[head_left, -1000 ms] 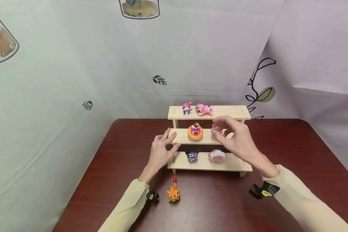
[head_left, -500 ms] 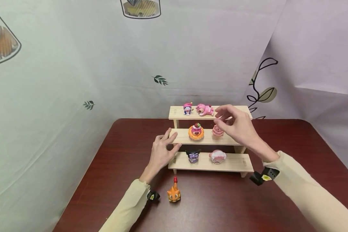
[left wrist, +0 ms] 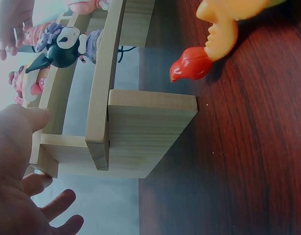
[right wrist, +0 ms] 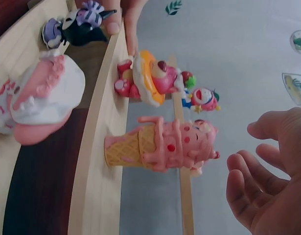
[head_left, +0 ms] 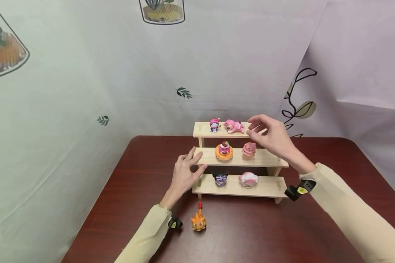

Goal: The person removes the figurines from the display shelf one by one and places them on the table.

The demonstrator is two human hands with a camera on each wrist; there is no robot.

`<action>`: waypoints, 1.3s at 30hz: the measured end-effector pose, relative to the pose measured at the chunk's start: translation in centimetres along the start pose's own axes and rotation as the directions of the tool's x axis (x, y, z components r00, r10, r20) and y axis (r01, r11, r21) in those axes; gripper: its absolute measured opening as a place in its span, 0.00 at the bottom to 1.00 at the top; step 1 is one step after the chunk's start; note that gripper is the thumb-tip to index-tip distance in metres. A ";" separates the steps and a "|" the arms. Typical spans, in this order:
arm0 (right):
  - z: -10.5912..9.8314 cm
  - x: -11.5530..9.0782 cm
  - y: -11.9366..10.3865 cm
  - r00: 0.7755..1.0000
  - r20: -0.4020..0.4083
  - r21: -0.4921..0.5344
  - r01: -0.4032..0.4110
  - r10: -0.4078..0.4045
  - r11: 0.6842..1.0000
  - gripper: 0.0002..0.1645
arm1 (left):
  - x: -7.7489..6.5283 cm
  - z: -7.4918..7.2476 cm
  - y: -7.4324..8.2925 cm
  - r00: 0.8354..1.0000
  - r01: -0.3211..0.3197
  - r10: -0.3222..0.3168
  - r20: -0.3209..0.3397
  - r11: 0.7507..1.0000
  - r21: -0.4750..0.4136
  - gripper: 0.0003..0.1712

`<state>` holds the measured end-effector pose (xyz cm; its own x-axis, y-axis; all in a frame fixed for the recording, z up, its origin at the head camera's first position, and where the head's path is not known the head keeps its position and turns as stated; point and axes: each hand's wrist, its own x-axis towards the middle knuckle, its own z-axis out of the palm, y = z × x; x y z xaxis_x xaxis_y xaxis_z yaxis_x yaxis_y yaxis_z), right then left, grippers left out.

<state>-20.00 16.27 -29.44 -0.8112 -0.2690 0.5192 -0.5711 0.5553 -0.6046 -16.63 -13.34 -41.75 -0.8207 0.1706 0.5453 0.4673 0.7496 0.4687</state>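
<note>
Our left hand (head_left: 184,173), fingers spread, touches the left end of the stand (head_left: 237,157); a nudge there could, we judge, jolt it. Our right hand (head_left: 272,136), empty, fingers loosely bent, hovers above the stand's right half; dipping, it might topple the pink cone figure (head_left: 249,149), upright on the middle tier (head_left: 267,157).

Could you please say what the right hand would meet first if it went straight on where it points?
Probably the lying pink bear figurine on the top shelf, just ahead of the right hand in the head view; depth is unclear, so the hand might pass above.
</note>
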 end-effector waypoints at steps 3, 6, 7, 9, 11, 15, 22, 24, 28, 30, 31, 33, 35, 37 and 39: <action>0.1 0.3 0.2 1.000 0.007 -0.010 -0.015 0.015 1.000 0.17 | -0.1 0.0 0.0 1.000 0.004 -0.004 0.002 1.000 0.000 0.28; 0.2 0.6 0.5 1.000 0.006 -0.020 -0.017 0.017 1.000 0.16 | -0.1 0.1 0.0 1.000 0.007 -0.007 0.002 1.000 0.000 0.28; 0.3 0.7 0.6 1.000 0.006 -0.019 -0.017 0.017 1.000 0.16 | -0.1 0.1 0.0 1.000 0.006 -0.006 0.001 1.000 0.002 0.28; 0.4 0.9 0.8 1.000 0.014 -0.016 -0.015 0.015 1.000 0.16 | -0.1 0.0 0.0 1.000 0.004 -0.004 -0.002 1.000 0.001 0.28; 0.5 1.1 1.1 0.999 0.028 -0.011 -0.019 0.019 1.000 0.17 | -0.1 0.1 0.0 1.000 0.003 -0.003 -0.006 1.000 0.001 0.28; 0.8 1.4 1.5 0.997 0.061 -0.019 -0.039 0.040 0.999 0.19 | -0.1 0.1 0.0 1.000 0.001 -0.001 -0.008 1.000 -0.002 0.28; 1.1 1.9 1.8 0.991 0.106 -0.022 -0.086 0.088 0.996 0.21 | -0.1 0.0 0.0 1.000 -0.011 0.011 -0.019 1.000 0.000 0.28; 1.2 2.0 1.9 0.989 0.113 -0.025 -0.090 0.093 0.996 0.21 | -0.1 0.1 0.0 1.000 -0.011 0.011 -0.019 1.000 -0.002 0.28; 1.4 2.4 2.0 0.988 0.123 -0.032 -0.094 0.097 0.995 0.22 | -0.1 0.2 -0.1 1.000 -0.010 0.010 -0.019 1.000 0.001 0.28; 1.5 2.6 1.9 0.986 0.133 -0.036 -0.097 0.101 0.995 0.23 | -0.1 0.2 -0.1 1.000 -0.010 0.010 -0.019 1.000 0.003 0.28; 1.5 2.7 1.9 0.985 0.138 -0.036 -0.099 0.103 0.994 0.23 | -0.1 0.2 -0.1 1.000 -0.009 0.009 -0.019 1.000 0.003 0.28; 1.6 2.8 1.9 0.983 0.149 -0.039 -0.102 0.107 0.994 0.23 | -0.1 0.2 -0.2 1.000 -0.008 0.008 -0.018 1.000 0.001 0.28; 1.7 3.0 1.9 0.981 0.160 -0.041 -0.107 0.113 0.993 0.23 | -0.1 0.2 -0.2 1.000 -0.009 0.009 -0.019 1.000 -0.002 0.28; 1.9 3.1 2.0 0.979 0.169 -0.042 -0.105 0.111 0.994 0.24 | -0.1 0.2 -0.2 1.000 -0.008 0.008 -0.018 1.000 -0.003 0.28; 2.0 3.2 2.0 0.978 0.175 -0.046 -0.105 0.112 0.993 0.24 | -0.1 0.2 -0.2 1.000 -0.006 0.006 -0.016 1.000 0.000 0.28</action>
<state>-24.00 14.91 -30.21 -0.8794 -0.3390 0.3342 -0.4760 0.6165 -0.6272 -16.70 -13.34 -42.02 -0.8122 0.1648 0.5595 0.4724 0.7486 0.4652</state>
